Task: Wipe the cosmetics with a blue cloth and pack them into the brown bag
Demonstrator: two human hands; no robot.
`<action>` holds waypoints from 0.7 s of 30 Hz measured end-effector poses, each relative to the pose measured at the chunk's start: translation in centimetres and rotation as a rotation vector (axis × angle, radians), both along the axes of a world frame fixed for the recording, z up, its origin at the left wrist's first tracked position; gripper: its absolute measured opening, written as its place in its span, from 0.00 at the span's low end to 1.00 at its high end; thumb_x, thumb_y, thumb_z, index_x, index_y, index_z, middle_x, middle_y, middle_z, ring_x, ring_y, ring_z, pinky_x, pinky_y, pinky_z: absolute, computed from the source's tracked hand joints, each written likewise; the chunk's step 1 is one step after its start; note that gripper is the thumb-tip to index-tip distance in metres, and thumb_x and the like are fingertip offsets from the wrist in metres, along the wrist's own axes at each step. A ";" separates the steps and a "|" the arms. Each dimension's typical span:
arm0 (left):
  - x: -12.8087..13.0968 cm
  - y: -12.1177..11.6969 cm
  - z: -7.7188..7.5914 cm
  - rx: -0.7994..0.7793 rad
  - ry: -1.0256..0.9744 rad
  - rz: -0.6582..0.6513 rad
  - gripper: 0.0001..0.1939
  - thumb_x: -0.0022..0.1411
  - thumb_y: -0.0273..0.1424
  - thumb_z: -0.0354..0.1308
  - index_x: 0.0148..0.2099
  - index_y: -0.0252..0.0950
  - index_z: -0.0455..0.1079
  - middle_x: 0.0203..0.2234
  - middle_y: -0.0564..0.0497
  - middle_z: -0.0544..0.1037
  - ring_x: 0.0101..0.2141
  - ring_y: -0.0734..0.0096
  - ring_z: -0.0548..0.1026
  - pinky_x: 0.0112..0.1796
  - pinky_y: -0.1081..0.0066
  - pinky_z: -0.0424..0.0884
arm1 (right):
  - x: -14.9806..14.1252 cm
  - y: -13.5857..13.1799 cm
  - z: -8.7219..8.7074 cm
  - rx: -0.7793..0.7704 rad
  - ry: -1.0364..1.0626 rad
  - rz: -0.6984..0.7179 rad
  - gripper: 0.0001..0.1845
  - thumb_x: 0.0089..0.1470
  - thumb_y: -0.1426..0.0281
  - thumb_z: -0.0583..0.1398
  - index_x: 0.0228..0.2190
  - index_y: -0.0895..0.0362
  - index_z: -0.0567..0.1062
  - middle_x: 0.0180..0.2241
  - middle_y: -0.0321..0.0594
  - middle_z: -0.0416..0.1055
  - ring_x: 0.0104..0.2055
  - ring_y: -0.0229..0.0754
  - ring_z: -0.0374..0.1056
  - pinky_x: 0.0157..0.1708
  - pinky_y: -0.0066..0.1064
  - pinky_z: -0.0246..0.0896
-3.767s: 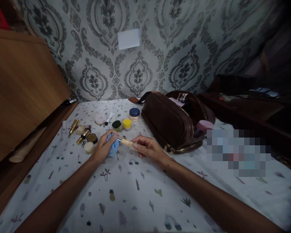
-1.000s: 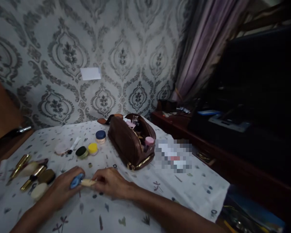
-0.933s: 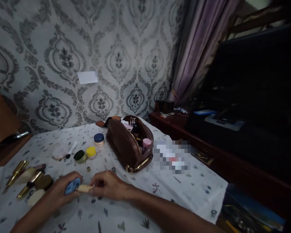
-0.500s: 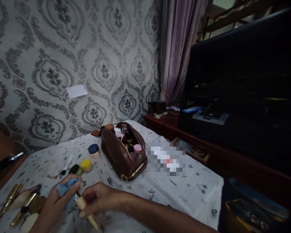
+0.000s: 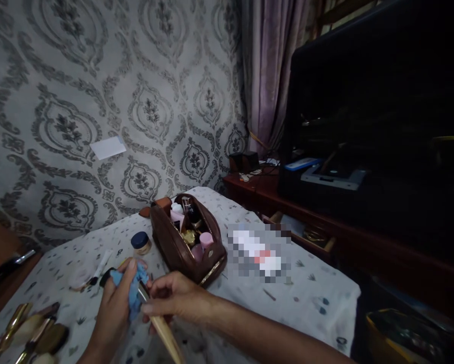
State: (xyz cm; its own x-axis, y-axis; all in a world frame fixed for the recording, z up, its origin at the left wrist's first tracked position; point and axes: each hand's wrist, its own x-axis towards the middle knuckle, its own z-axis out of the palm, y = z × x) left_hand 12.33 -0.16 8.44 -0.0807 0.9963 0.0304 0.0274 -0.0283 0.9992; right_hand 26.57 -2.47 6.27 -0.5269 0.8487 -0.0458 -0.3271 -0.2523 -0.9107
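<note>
A crumpled light-blue cloth (image 5: 133, 296) is gripped in my left hand (image 5: 113, 308), its fingers closed round it. My right hand (image 5: 183, 301) pinches a makeup brush (image 5: 163, 331) with a pale wooden handle and a silvery ferrule. The brush slants up to the left, and its head end meets the cloth, where the bristles are hidden. Just beyond my hands stands an unzipped brown makeup bag (image 5: 169, 247), filled with small cosmetics and a pink-capped container (image 5: 206, 239). Left of the bag is a jar with a dark blue lid (image 5: 140, 241).
Gold-coloured cosmetic tubes (image 5: 13, 328) and brushes lie at the lower left of the patterned cloth-covered table (image 5: 310, 308). A white tube (image 5: 102, 265) lies behind my left hand. Right of the bag is a blurred-out item (image 5: 259, 253). Beyond the table's right edge stands a dark red desk with an open drawer (image 5: 306, 237).
Both hands have moved up and right with the cloth and brush. The brush's dark head, visible before, is now hidden at the cloth. My left hand now covers the yellow-lidded jar. The view has shifted slightly.
</note>
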 end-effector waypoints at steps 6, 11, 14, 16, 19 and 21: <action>2.8 1.8 1.3 0.394 0.480 -0.271 0.18 0.63 0.43 0.54 0.48 0.38 0.74 0.32 0.48 0.76 0.34 0.63 0.76 0.33 0.70 0.73 | 4.9 -2.0 -0.1 0.042 0.027 -0.037 0.29 0.32 0.54 0.74 0.29 0.59 0.71 0.25 0.31 0.72 0.25 0.32 0.68 0.25 0.22 0.58; 2.6 3.0 2.1 0.906 1.090 -0.387 0.30 0.56 0.21 0.46 0.57 0.44 0.71 0.43 0.46 0.74 0.43 0.62 0.75 0.38 0.67 0.74 | 8.9 -3.9 1.4 0.099 0.087 -0.085 0.21 0.45 0.59 0.71 0.33 0.58 0.70 0.30 0.34 0.73 0.32 0.34 0.72 0.36 0.28 0.65; 2.0 3.0 1.8 0.963 1.189 -0.357 0.28 0.57 0.20 0.46 0.58 0.42 0.69 0.43 0.45 0.73 0.42 0.63 0.75 0.35 0.71 0.74 | 10.8 -4.3 2.9 0.128 0.046 -0.144 0.18 0.50 0.60 0.69 0.36 0.56 0.71 0.33 0.38 0.74 0.35 0.36 0.73 0.34 0.27 0.64; 1.5 2.9 1.5 0.982 1.203 -0.353 0.27 0.59 0.21 0.46 0.58 0.40 0.69 0.44 0.43 0.73 0.43 0.63 0.75 0.36 0.72 0.73 | 11.9 -4.1 3.9 0.168 0.009 -0.198 0.17 0.51 0.60 0.68 0.38 0.56 0.71 0.34 0.40 0.74 0.36 0.38 0.73 0.29 0.25 0.63; 1.1 2.8 1.2 1.013 1.218 -0.338 0.26 0.61 0.21 0.46 0.59 0.41 0.68 0.47 0.41 0.73 0.48 0.61 0.74 0.38 0.71 0.75 | 13.1 -3.3 5.3 0.261 -0.024 -0.289 0.16 0.54 0.58 0.66 0.38 0.55 0.72 0.35 0.42 0.75 0.36 0.41 0.74 0.27 0.27 0.65; 0.9 2.8 1.2 1.053 1.232 -0.307 0.25 0.62 0.21 0.46 0.58 0.41 0.68 0.52 0.40 0.72 0.51 0.58 0.73 0.41 0.67 0.76 | 13.8 -2.6 6.1 0.326 -0.052 -0.355 0.15 0.56 0.57 0.64 0.37 0.55 0.74 0.34 0.43 0.76 0.35 0.42 0.74 0.28 0.29 0.67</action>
